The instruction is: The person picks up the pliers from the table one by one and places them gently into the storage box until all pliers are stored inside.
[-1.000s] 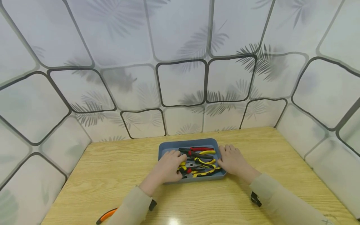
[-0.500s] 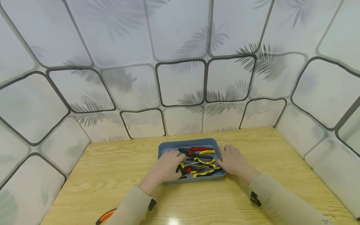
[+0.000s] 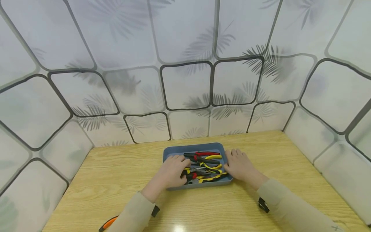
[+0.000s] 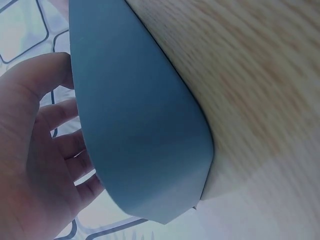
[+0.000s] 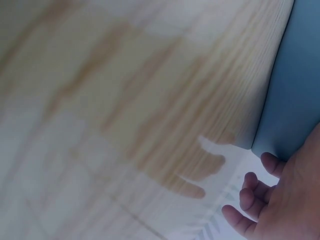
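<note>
My left hand (image 3: 173,170) reaches over the left end of a blue-grey tray (image 3: 191,149), its fingertips down among several pliers. A black-and-yellow handle shows in the gap between thumb and index finger; whether they pinch it is hidden. In the left wrist view, the tray wall (image 4: 135,115) covers the fingertips of the left hand (image 4: 40,150). My right hand (image 3: 239,164) rests at the tray's right rim, fingers slightly bent. Pliers with red-and-black handles (image 3: 207,159) lie near the back. Yellow-and-black handles (image 3: 213,178) lie toward the front.
The tray stands on a wood-grain table (image 3: 121,174). An orange-and-black handle (image 3: 108,223) lies at the front left, partly behind the left sleeve. Patterned fabric (image 3: 186,87) rises along the back and both sides.
Pliers beside the left thumb have shifted and turned slightly, and more of a red-marked tool shows there. The left hand has drifted slightly left. The right hand has stayed put.
</note>
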`<act>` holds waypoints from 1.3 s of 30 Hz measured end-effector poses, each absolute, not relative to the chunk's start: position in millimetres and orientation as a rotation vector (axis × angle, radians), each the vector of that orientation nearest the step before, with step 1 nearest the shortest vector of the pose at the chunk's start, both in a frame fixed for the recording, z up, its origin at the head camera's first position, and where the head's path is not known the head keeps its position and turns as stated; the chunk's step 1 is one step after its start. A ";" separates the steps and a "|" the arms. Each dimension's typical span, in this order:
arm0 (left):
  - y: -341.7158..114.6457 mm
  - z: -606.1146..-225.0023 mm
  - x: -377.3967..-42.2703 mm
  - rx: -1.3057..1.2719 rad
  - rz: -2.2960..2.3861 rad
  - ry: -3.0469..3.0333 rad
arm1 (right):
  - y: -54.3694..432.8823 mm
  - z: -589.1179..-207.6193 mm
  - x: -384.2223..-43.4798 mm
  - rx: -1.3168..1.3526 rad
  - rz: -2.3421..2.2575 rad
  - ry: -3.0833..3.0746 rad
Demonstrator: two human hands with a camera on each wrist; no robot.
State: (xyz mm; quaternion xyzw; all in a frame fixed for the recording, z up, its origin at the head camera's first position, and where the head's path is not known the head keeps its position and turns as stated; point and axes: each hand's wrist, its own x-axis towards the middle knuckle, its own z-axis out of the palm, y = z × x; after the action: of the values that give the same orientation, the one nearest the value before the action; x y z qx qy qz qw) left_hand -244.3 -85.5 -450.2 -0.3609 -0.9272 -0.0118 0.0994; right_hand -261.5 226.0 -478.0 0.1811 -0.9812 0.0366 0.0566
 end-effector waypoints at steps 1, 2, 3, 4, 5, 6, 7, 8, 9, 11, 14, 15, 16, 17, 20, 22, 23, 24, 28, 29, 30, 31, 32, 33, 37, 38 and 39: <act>-85.9 -450.2 -244.1 -1.067 -0.036 -2.743 | 225.8 -477.6 -261.4 0.550 0.109 -2.976; -86.3 -450.2 -244.0 -1.067 -0.035 -2.744 | 225.4 -476.9 -261.0 0.549 0.109 -2.978; -86.7 -449.8 -243.8 -1.067 -0.039 -2.746 | 225.2 -476.6 -260.9 0.550 0.108 -2.978; -87.2 -449.6 -243.5 -1.067 -0.039 -2.747 | 225.0 -476.1 -260.6 0.552 0.107 -2.978; -87.8 -449.4 -243.3 -1.069 -0.041 -2.747 | 225.0 -475.9 -260.5 0.551 0.106 -2.979; -88.2 -449.1 -243.2 -1.069 -0.039 -2.745 | 224.9 -475.7 -260.6 0.551 0.105 -2.979; -88.9 -448.9 -243.2 -1.069 -0.035 -2.742 | 224.9 -475.6 -260.6 0.551 0.106 -2.978; -89.5 -448.4 -243.2 -1.071 -0.033 -2.739 | 224.9 -475.6 -260.7 0.551 0.110 -2.976; -90.3 -448.2 -243.1 -1.072 -0.032 -2.736 | 225.0 -475.8 -261.0 0.553 0.111 -2.972; -92.1 -447.7 -242.4 -1.075 -0.023 -2.730 | 225.6 -477.4 -261.9 0.556 0.113 -2.963; -95.1 -446.4 -241.1 -1.079 -0.018 -2.725 | 226.3 -479.5 -262.8 0.562 0.107 -2.946; -96.1 -445.9 -240.6 -1.079 -0.017 -2.722 | 226.5 -480.0 -263.1 0.563 0.107 -2.945; -97.1 -445.2 -240.0 -1.080 -0.018 -2.720 | 226.6 -480.3 -263.2 0.559 0.108 -2.947; -98.1 -444.3 -239.5 -1.079 -0.019 -2.722 | 226.5 -480.0 -262.9 0.556 0.109 -2.950; -101.0 -442.8 -238.2 -1.077 -0.025 -2.727 | 226.1 -479.0 -262.8 0.544 0.115 -2.967; -103.1 -442.3 -237.7 -1.073 -0.031 -2.738 | 226.1 -478.7 -262.5 0.538 0.119 -2.973; -104.1 -442.0 -237.4 -1.072 -0.033 -2.743 | 226.0 -478.6 -262.5 0.539 0.117 -2.973; -105.0 -441.8 -237.1 -1.069 -0.033 -2.747 | 226.1 -479.0 -262.8 0.539 0.117 -2.973; -108.7 -438.5 -234.1 -1.061 -0.036 -2.751 | 225.1 -477.8 -262.0 0.537 0.122 -2.972; -109.3 -437.6 -233.3 -1.058 -0.032 -2.753 | 224.8 -477.7 -261.9 0.539 0.121 -2.971; -110.0 -436.4 -232.4 -1.056 -0.031 -2.754 | 225.0 -478.3 -262.1 0.542 0.120 -2.969; -110.7 -435.7 -231.9 -1.053 -0.030 -2.755 | 224.7 -477.8 -261.7 0.543 0.119 -2.968; -111.4 -435.0 -231.3 -1.050 -0.027 -2.755 | 224.7 -477.9 -261.6 0.543 0.117 -2.969; -112.2 -434.3 -230.8 -1.045 -0.025 -2.756 | 224.8 -478.2 -261.7 0.543 0.117 -2.970; -116.5 -431.6 -228.7 -1.025 -0.041 -2.757 | 224.7 -478.0 -261.0 0.539 0.121 -2.974; -117.9 -431.2 -228.4 -1.022 -0.051 -2.759 | 224.8 -478.3 -261.0 0.539 0.121 -2.975; -119.3 -430.8 -228.1 -1.018 -0.060 -2.761 | 224.8 -478.2 -260.7 0.540 0.118 -2.974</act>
State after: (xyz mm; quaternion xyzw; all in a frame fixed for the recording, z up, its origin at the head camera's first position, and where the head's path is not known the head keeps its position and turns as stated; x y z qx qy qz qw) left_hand -228.1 -119.3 -430.8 -0.3440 -0.9335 -0.0204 0.0989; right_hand -260.7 224.8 -478.2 0.1782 -0.9815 0.0390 0.0584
